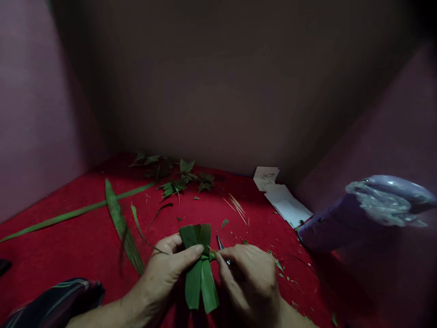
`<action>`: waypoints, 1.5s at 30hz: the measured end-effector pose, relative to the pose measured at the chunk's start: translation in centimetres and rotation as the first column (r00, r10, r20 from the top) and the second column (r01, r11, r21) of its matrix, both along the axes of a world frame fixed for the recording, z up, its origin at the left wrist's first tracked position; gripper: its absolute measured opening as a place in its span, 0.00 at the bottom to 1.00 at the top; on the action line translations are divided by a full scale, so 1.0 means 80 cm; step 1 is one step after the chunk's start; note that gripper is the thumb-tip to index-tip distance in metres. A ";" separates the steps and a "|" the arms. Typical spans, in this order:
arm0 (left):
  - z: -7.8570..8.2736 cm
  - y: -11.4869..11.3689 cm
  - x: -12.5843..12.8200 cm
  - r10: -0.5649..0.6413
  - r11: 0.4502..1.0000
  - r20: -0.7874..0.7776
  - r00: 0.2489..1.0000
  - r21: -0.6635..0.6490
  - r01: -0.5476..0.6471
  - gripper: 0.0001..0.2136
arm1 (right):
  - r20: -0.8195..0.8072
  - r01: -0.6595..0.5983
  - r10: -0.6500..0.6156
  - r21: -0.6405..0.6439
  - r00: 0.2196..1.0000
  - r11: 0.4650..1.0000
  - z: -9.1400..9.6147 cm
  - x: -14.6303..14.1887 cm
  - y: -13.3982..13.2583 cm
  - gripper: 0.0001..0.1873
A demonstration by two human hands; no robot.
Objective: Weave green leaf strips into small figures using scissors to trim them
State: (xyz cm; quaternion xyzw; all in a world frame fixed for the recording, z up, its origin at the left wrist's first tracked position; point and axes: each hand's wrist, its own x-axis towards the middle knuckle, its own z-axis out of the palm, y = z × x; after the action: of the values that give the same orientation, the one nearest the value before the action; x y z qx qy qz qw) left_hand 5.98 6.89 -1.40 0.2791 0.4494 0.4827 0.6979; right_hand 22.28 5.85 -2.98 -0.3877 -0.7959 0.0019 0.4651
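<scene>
My left hand (pixel 167 271) pinches a folded green leaf bundle (pixel 199 269) at its waist, thumb pressed across the front. My right hand (pixel 251 278) is closed at the bundle's right side, fingertips gripping a thin stick that pierces the fold. A metal tip, perhaps scissors (pixel 220 243), pokes out just behind my right hand. The bundle fans out above and below the pinch.
Long green leaf strips (pixel 119 223) lie on the red cloth (pixel 68 246) to the left. Cut leaf pieces (pixel 177 182) sit at the back, thin sticks (pixel 235 205) mid-right, white papers (pixel 283 200) beyond. A purple object (pixel 358 214) is at right. Dark striped cloth (pixel 58 300) lies lower left.
</scene>
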 end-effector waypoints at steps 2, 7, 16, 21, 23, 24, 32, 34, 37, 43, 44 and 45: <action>0.001 0.000 0.000 0.002 1.000 -0.006 1.000 0.000 -0.002 0.12 | 0.003 0.002 -0.002 -0.006 1.000 1.000 -0.001 0.000 -0.001 0.04; 0.004 -0.001 0.001 0.013 1.000 -0.023 1.000 0.022 -0.012 0.12 | 0.002 -0.006 0.006 -0.004 1.000 1.000 0.000 0.000 -0.001 0.04; 0.013 -0.004 0.005 0.014 1.000 -0.019 1.000 0.010 -0.014 0.13 | 0.116 0.017 -0.020 0.023 0.993 1.000 0.004 0.000 -0.002 0.07; 0.014 -0.002 0.004 0.015 1.000 -0.012 1.000 0.011 -0.015 0.13 | 0.151 0.016 -0.023 0.052 0.988 0.999 0.005 0.001 -0.001 0.07; 0.013 -0.001 0.003 0.013 1.000 -0.023 1.000 0.017 -0.013 0.13 | 0.142 0.013 -0.020 0.048 0.990 0.999 0.006 0.000 -0.002 0.06; 0.012 -0.001 0.003 0.012 1.000 -0.027 1.000 0.019 -0.011 0.13 | 0.138 0.012 -0.018 0.046 0.990 0.999 0.007 0.000 -0.002 0.06; 0.006 -0.002 0.002 -0.020 0.999 -0.014 1.000 0.027 0.021 0.12 | 0.080 0.011 -0.012 0.022 0.997 1.000 0.004 0.001 -0.001 0.05; 0.006 -0.002 0.001 -0.013 1.000 -0.016 1.000 0.024 0.014 0.12 | 0.027 -0.009 0.009 -0.013 1.000 1.000 0.004 0.000 -0.001 0.04; 0.005 0.000 0.000 0.006 1.000 -0.026 1.000 0.031 -0.005 0.11 | -0.092 -0.056 0.047 -0.097 0.995 0.994 0.007 -0.002 -0.004 0.05; 0.003 0.001 -0.003 -0.001 1.000 0.004 1.000 0.021 0.001 0.11 | -0.176 -0.062 0.033 -0.163 0.984 0.985 0.016 -0.006 -0.005 0.07; 0.003 0.001 -0.003 0.001 1.000 0.010 1.000 0.017 -0.001 0.11 | -0.163 -0.057 0.033 -0.145 0.986 0.988 0.015 -0.005 -0.005 0.07; 0.003 0.000 -0.003 0.002 1.000 0.014 1.000 0.013 -0.002 0.12 | -0.148 -0.055 0.036 -0.126 0.988 0.991 0.014 -0.005 -0.004 0.07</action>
State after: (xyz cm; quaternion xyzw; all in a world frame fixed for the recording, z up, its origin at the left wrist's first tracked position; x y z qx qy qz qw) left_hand 5.74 6.91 -1.19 0.2799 0.4416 0.4884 0.6987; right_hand 21.88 5.52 -1.85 -0.3976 -0.7667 0.0922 0.4955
